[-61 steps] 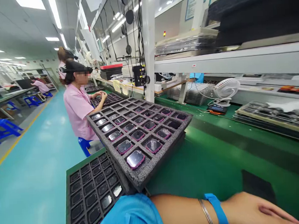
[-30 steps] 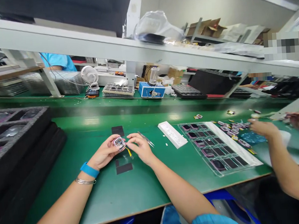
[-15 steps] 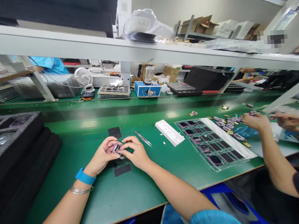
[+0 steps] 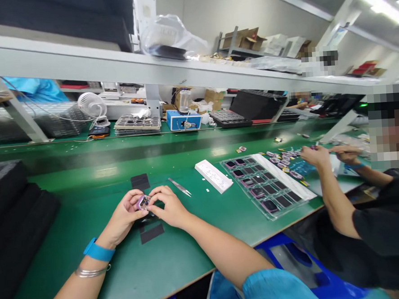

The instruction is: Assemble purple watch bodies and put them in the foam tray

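Note:
My left hand (image 4: pixel 122 217) and my right hand (image 4: pixel 167 208) meet over the green bench (image 4: pixel 191 240) and pinch a small purple watch case (image 4: pixel 142 201) between their fingertips. The left wrist carries a blue band (image 4: pixel 98 251) and a thin bangle. Two black pads (image 4: pixel 152 232) lie on the bench under and behind my hands. Metal tweezers (image 4: pixel 179 187) rest just beyond my right hand.
A white block (image 4: pixel 213 176) and a clear tray of dark watch parts (image 4: pixel 265 186) lie to the right. A co-worker's hands (image 4: pixel 316 156) work over loose parts there. Stacked black foam trays (image 4: pixel 10 210) stand at the left. A small fan (image 4: pixel 92 108) sits behind.
Two seconds ago my view faced left at the foam trays; it has swung to the bench. Over the last second both hands closed tighter on the watch case and the yellow strip went out of sight.

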`<state>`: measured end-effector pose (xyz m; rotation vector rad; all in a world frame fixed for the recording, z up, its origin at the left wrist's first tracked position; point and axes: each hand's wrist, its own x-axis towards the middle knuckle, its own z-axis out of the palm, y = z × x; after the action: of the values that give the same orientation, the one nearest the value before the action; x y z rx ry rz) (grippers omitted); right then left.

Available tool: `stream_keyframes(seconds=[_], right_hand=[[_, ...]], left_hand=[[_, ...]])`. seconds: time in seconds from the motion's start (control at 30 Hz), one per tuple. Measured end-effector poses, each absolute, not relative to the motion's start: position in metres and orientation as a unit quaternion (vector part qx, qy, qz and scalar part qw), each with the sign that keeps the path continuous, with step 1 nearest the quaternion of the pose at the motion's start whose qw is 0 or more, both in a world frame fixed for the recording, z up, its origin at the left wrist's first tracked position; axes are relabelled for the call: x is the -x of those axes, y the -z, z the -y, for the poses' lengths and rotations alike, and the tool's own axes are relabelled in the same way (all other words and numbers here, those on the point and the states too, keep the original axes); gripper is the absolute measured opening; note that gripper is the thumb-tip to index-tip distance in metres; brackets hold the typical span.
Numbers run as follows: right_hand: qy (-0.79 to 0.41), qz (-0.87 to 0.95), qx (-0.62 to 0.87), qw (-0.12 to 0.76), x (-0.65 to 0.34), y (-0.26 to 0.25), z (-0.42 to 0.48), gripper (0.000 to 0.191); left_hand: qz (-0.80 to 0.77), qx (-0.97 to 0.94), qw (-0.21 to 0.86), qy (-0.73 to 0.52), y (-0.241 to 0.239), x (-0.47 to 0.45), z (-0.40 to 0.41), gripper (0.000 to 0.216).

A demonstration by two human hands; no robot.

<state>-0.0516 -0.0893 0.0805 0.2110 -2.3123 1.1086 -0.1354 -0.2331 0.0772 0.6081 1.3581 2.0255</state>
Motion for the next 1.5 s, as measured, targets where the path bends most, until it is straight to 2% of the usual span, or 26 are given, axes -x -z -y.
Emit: stream_keyframes(seconds=[0.13,0.2,0.27,0.4,0.47,0.53,0.57,0.63,0.7,0.73,1.0,1.2,1.33,1.4,1.47,1.5], right_hand=[[-0.354,0.862,-0.105,0.347,0.054,-0.092,0.073,0.002],[-0.339,0.841,-0.029,0.42,0.05,-0.102,0.044,0.006],[-0.331,0.804,0.113,0.481,0.042,-0.112,0.003,0.009],[-0.284,0.776,0.312,0.47,0.026,-0.119,-0.065,0.013],[-0.269,0.76,0.331,0.492,0.029,-0.115,-0.066,0.015],[-0.333,0.747,0.277,0.505,0.039,-0.109,-0.042,0.016],[-0.399,0.746,0.231,0.481,0.045,-0.105,-0.022,0.016],[-0.544,0.743,0.124,0.37,0.055,-0.096,0.021,0.017],[-0.622,0.735,0.053,0.264,0.059,-0.088,0.06,0.015],[-0.635,0.734,0.036,0.239,0.06,-0.084,0.074,0.013],[-0.615,0.742,0.016,0.267,0.055,-0.079,0.091,0.004],[-0.437,0.835,-0.042,0.333,0.054,-0.074,0.091,0.011],[-0.339,0.888,-0.06,0.305,0.055,-0.068,0.093,0.014],[-0.378,0.882,-0.043,0.28,0.057,-0.066,0.094,0.012],[-0.507,0.824,-0.001,0.252,0.06,-0.066,0.094,0.004],[-0.591,0.775,0.02,0.224,0.061,-0.067,0.093,0.013]], left_hand=[[-0.526,-0.187,0.316,-0.767,-0.081,0.135,0.231,0.052],[-0.53,-0.169,0.321,-0.766,-0.083,0.134,0.232,0.053],[-0.532,-0.155,0.325,-0.766,-0.085,0.134,0.232,0.054],[-0.53,-0.14,0.332,-0.768,-0.086,0.131,0.232,0.051],[-0.522,-0.141,0.337,-0.771,-0.085,0.13,0.232,0.049],[-0.511,-0.148,0.341,-0.775,-0.085,0.129,0.231,0.049],[-0.505,-0.152,0.343,-0.777,-0.085,0.128,0.231,0.049],[-0.491,-0.159,0.344,-0.784,-0.085,0.127,0.231,0.049],[-0.481,-0.165,0.338,-0.792,-0.085,0.128,0.232,0.049],[-0.478,-0.168,0.335,-0.795,-0.085,0.128,0.232,0.049],[-0.489,-0.18,0.327,-0.788,-0.079,0.132,0.234,0.048],[-0.518,-0.18,0.297,-0.782,-0.077,0.131,0.23,0.046],[-0.522,-0.17,0.291,-0.783,-0.077,0.13,0.229,0.046],[-0.522,-0.162,0.298,-0.782,-0.078,0.131,0.23,0.046],[-0.515,-0.157,0.307,-0.785,-0.079,0.133,0.232,0.045],[-0.51,-0.156,0.31,-0.787,-0.08,0.135,0.233,0.045]])
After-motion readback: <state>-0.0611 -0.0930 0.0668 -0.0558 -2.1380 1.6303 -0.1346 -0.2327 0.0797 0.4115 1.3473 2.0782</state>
